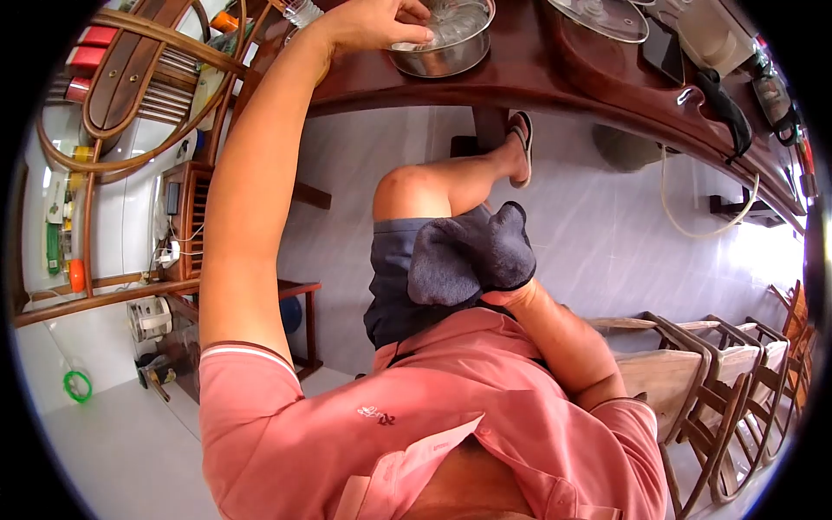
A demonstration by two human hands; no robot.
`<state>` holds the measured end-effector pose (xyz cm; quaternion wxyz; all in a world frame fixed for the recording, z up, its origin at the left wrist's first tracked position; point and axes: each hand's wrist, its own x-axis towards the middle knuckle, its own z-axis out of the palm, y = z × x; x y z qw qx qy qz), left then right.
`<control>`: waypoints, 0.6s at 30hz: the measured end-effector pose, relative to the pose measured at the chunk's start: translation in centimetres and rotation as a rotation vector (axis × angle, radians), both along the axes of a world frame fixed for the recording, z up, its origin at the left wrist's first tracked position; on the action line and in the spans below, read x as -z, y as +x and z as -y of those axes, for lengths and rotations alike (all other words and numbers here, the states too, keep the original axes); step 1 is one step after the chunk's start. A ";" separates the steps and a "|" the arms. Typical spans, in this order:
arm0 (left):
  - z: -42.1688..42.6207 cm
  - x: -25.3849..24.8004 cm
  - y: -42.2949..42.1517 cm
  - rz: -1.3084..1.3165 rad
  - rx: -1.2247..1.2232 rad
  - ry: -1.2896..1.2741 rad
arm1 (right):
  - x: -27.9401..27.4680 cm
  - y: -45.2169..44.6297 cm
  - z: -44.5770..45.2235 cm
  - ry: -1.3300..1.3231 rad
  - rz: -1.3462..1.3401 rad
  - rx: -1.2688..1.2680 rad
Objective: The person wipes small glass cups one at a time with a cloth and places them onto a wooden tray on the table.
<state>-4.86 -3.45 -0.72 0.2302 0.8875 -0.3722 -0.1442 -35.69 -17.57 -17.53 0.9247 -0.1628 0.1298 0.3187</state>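
Note:
At the table's near edge stands a round steel bowl [442,59] with clear, shiny pieces in it [452,22]. My left hand [381,24] reaches over the bowl's left rim, its thumb and fingers bent around something see-through that I cannot make out. Over my lap, my right hand [511,297] holds a dark grey fluffy cloth [468,256]; the cloth hides most of the fingers. The cloth rests above the grey shorts.
The dark red wooden table [537,74] bears a glass lid [602,16], a phone [663,50] and a black strap [726,113]. Wooden chairs [663,377] stand at lower right, a wooden shelf [192,217] at left. A pale hose [693,232] hangs below the table.

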 end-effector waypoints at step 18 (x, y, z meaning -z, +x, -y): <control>-1.5 1.1 2.0 -0.020 0.070 0.038 | 3.2 -0.6 0.4 -0.576 0.748 0.128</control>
